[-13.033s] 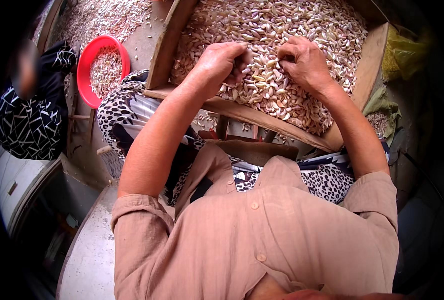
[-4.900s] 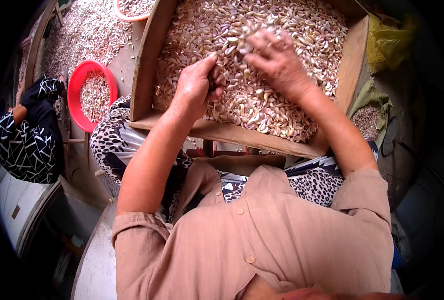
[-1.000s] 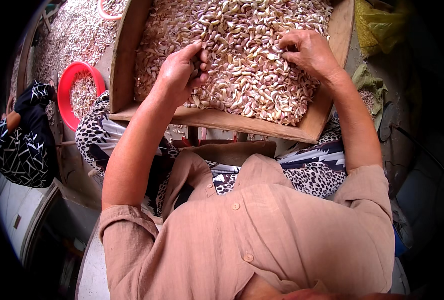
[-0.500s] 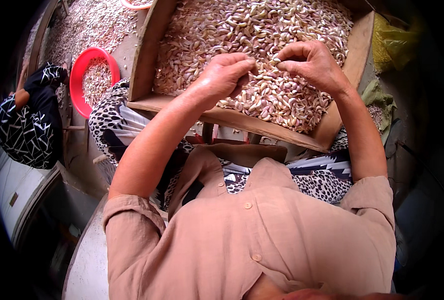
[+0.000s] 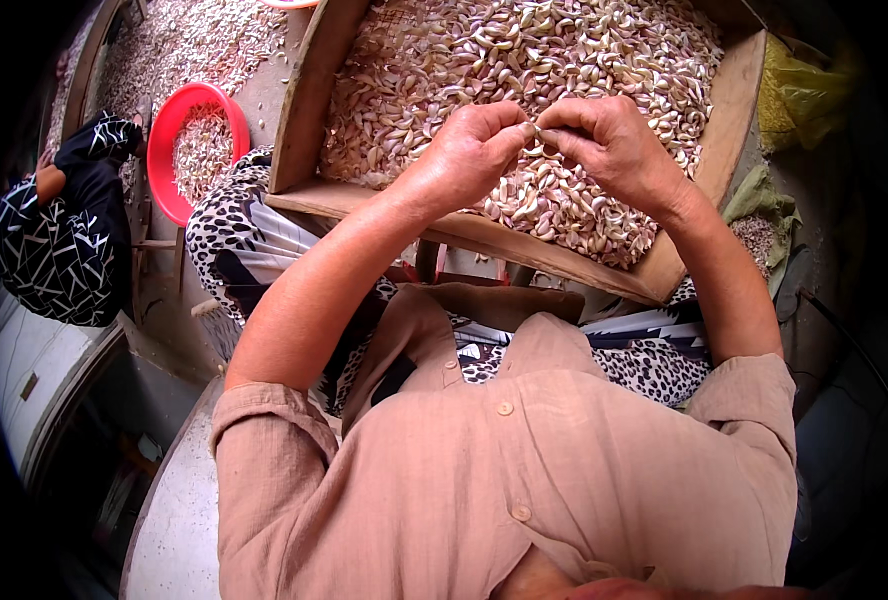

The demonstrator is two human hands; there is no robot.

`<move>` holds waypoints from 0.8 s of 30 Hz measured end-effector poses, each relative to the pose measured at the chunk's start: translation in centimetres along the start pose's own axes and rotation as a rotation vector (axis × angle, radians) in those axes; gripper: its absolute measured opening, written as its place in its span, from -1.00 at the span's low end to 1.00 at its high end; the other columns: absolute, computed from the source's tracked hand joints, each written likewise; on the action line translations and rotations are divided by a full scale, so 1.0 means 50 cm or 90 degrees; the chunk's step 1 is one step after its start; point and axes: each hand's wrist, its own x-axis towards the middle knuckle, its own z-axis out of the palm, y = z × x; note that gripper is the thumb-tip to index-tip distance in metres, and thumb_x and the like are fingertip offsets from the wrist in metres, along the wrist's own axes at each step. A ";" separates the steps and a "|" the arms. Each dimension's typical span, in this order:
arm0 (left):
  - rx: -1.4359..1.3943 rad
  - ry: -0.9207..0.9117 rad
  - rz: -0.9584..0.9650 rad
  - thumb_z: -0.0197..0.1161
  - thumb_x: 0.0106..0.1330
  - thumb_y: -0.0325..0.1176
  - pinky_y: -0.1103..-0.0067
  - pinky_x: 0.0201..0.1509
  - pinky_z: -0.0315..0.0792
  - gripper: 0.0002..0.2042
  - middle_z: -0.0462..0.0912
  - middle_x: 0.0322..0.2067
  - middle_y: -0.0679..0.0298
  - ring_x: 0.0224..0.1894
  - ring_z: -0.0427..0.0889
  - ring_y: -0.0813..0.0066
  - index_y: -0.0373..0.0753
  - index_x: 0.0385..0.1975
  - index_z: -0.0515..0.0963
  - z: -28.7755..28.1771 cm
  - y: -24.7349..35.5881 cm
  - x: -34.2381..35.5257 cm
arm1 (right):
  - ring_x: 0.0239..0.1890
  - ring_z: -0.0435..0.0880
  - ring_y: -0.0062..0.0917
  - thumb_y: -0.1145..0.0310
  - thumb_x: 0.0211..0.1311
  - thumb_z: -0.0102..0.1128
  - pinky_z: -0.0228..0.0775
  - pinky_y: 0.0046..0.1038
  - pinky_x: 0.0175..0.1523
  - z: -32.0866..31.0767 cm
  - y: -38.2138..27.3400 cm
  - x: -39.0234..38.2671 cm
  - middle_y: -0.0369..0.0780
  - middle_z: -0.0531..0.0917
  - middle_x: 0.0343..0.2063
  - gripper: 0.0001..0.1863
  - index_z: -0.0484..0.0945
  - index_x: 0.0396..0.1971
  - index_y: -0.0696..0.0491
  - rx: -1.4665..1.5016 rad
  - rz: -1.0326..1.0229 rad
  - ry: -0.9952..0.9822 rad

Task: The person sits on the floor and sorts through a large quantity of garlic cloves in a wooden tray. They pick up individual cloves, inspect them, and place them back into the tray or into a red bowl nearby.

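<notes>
Over a wooden tray (image 5: 299, 110) heaped with garlic cloves (image 5: 564, 215), my two hands meet fingertip to fingertip. My right hand (image 5: 612, 150) is closed in a pinch on a small garlic clove (image 5: 536, 131), which is mostly covered by the fingers. From the other side, my left hand (image 5: 476, 150) is closed too, its thumb and forefinger pressed against the same clove. The loose cloves, whitish to pale purple, lie just below and beyond both hands.
On the left stands a red plastic basin (image 5: 154, 150) with cloves in it, beside a spread of more garlic (image 5: 189, 50). Another person in black and white patterned clothes (image 5: 64, 240) sits at far left. A yellow bag (image 5: 804, 95) and a greenish sack (image 5: 764, 205) lie right of the tray.
My hands, apart before with the clove in the right fingertips, have come together so the left fingertips touch it as well. The whole view has shifted slightly.
</notes>
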 end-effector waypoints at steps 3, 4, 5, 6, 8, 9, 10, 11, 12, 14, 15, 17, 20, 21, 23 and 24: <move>0.008 0.003 -0.001 0.08 0.53 -0.30 0.72 -0.63 0.11 -0.82 0.35 -0.66 0.52 -0.66 0.25 0.81 -0.23 -0.31 0.53 0.001 0.000 0.001 | -0.45 0.74 -0.28 0.45 0.25 0.27 0.56 -0.35 -0.29 0.012 0.001 -0.003 -0.05 0.72 -0.46 -0.86 0.70 -0.26 0.16 -0.010 -0.007 0.030; 0.011 0.005 -0.003 0.08 0.52 -0.31 0.72 -0.63 0.11 -0.82 0.35 -0.66 0.52 -0.66 0.25 0.81 -0.23 -0.31 0.53 0.000 0.000 0.000 | -0.45 0.74 -0.27 0.45 0.25 0.27 0.55 -0.34 -0.29 0.013 0.001 -0.002 -0.05 0.72 -0.46 -0.86 0.70 -0.26 0.16 -0.018 -0.008 0.029; 0.002 0.005 -0.009 0.08 0.52 -0.32 0.72 -0.64 0.11 -0.82 0.35 -0.66 0.52 -0.66 0.25 0.80 -0.23 -0.32 0.53 0.000 0.001 0.000 | -0.45 0.74 -0.26 0.45 0.25 0.27 0.55 -0.34 -0.29 0.014 0.001 -0.002 -0.04 0.72 -0.47 -0.87 0.70 -0.26 0.16 -0.026 -0.010 0.028; -0.008 0.004 -0.015 0.08 0.51 -0.32 0.72 -0.64 0.11 -0.82 0.35 -0.67 0.52 -0.67 0.25 0.80 -0.23 -0.32 0.54 -0.001 0.002 0.000 | -0.46 0.74 -0.30 0.46 0.26 0.26 0.55 -0.35 -0.30 0.016 0.003 -0.002 -0.05 0.72 -0.48 -0.87 0.69 -0.26 0.17 -0.019 -0.009 0.033; -0.019 0.000 -0.024 0.07 0.50 -0.33 0.72 -0.65 0.10 -0.82 0.35 -0.67 0.51 -0.68 0.25 0.79 -0.24 -0.33 0.54 -0.002 0.005 -0.001 | -0.48 0.74 -0.37 0.47 0.26 0.25 0.54 -0.36 -0.32 0.022 0.008 -0.002 -0.07 0.72 -0.51 -0.87 0.69 -0.26 0.18 -0.004 -0.008 0.044; -0.021 -0.003 -0.026 0.07 0.50 -0.34 0.71 -0.66 0.11 -0.82 0.35 -0.68 0.51 -0.69 0.25 0.79 -0.24 -0.33 0.54 -0.004 0.008 -0.001 | -0.48 0.73 -0.43 0.47 0.28 0.23 0.54 -0.40 -0.34 0.022 0.008 -0.002 -0.11 0.72 -0.51 -0.87 0.69 -0.25 0.18 0.044 0.020 0.032; -0.022 -0.006 -0.028 0.07 0.50 -0.34 0.71 -0.66 0.11 -0.82 0.34 -0.68 0.51 -0.69 0.24 0.79 -0.24 -0.33 0.54 -0.005 0.012 -0.001 | -0.48 0.73 -0.49 0.48 0.31 0.21 0.54 -0.44 -0.36 0.021 0.008 -0.003 -0.14 0.72 -0.51 -0.86 0.69 -0.25 0.19 0.091 0.048 0.021; -0.036 -0.002 -0.032 0.06 0.50 -0.35 0.71 -0.67 0.11 -0.82 0.34 -0.69 0.51 -0.70 0.24 0.78 -0.24 -0.33 0.54 -0.005 0.017 -0.002 | -0.49 0.72 -0.55 0.48 0.33 0.19 0.53 -0.48 -0.38 0.020 0.008 -0.004 -0.17 0.73 -0.51 -0.86 0.69 -0.24 0.20 0.138 0.076 0.009; -0.050 0.003 -0.036 0.06 0.50 -0.35 0.71 -0.68 0.11 -0.83 0.34 -0.69 0.51 -0.71 0.24 0.78 -0.24 -0.32 0.54 -0.005 0.024 -0.004 | -0.48 0.71 -0.60 0.47 0.35 0.18 0.53 -0.53 -0.39 0.020 0.005 -0.004 -0.20 0.72 -0.49 -0.85 0.68 -0.23 0.20 0.211 0.122 0.008; -0.064 0.012 -0.042 0.06 0.50 -0.34 0.71 -0.68 0.12 -0.82 0.34 -0.69 0.51 -0.71 0.23 0.78 -0.24 -0.32 0.55 -0.005 0.026 -0.006 | -0.45 0.69 -0.70 0.46 0.40 0.14 0.51 -0.63 -0.40 0.019 -0.001 -0.006 -0.27 0.72 -0.46 -0.83 0.68 -0.21 0.21 0.357 0.213 0.005; -0.064 0.015 -0.044 0.07 0.51 -0.32 0.71 -0.69 0.12 -0.81 0.34 -0.69 0.51 -0.71 0.23 0.78 -0.24 -0.32 0.55 -0.005 0.024 -0.006 | -0.45 0.69 -0.70 0.44 0.41 0.14 0.51 -0.65 -0.40 0.019 -0.001 -0.006 -0.27 0.72 -0.44 -0.82 0.67 -0.20 0.20 0.360 0.215 0.003; -0.074 0.022 -0.049 0.10 0.52 -0.27 0.71 -0.69 0.12 -0.79 0.34 -0.69 0.51 -0.71 0.23 0.78 -0.24 -0.32 0.56 -0.006 0.024 -0.006 | -0.45 0.69 -0.71 0.42 0.42 0.13 0.51 -0.69 -0.40 0.018 0.000 -0.005 -0.28 0.72 -0.40 -0.81 0.67 -0.17 0.20 0.365 0.221 0.001; -0.076 0.023 -0.065 0.17 0.53 -0.16 0.72 -0.69 0.09 -0.74 0.35 -0.69 0.52 -0.71 0.24 0.79 -0.23 -0.30 0.58 -0.002 0.026 -0.007 | -0.42 0.71 -0.69 0.45 0.38 0.14 0.55 -0.64 -0.39 0.027 -0.009 -0.003 -0.26 0.74 -0.41 -0.81 0.68 -0.20 0.22 0.332 0.213 0.016; -0.067 0.027 -0.044 0.18 0.52 -0.19 0.72 -0.68 0.08 -0.76 0.34 -0.68 0.53 -0.70 0.23 0.81 -0.22 -0.30 0.59 -0.001 0.029 -0.007 | -0.42 0.71 -0.69 0.47 0.37 0.14 0.56 -0.64 -0.39 0.026 -0.008 -0.004 -0.25 0.74 -0.40 -0.81 0.69 -0.21 0.22 0.314 0.209 0.019; -0.093 0.023 -0.074 0.17 0.53 -0.20 0.72 -0.67 0.06 -0.77 0.32 -0.68 0.54 -0.69 0.20 0.81 -0.22 -0.30 0.59 -0.006 0.028 -0.006 | -0.40 0.72 -0.65 0.51 0.36 0.12 0.58 -0.63 -0.35 0.038 -0.002 -0.003 -0.21 0.74 -0.40 -0.82 0.66 -0.18 0.25 0.365 0.204 0.028; -0.118 0.018 -0.083 0.16 0.53 -0.22 0.72 -0.66 0.03 -0.78 0.30 -0.68 0.55 -0.69 0.18 0.82 -0.22 -0.30 0.59 -0.008 0.030 -0.006 | -0.41 0.72 -0.64 0.52 0.36 0.12 0.60 -0.62 -0.34 0.046 0.003 -0.003 -0.20 0.73 -0.40 -0.83 0.64 -0.18 0.26 0.413 0.202 0.036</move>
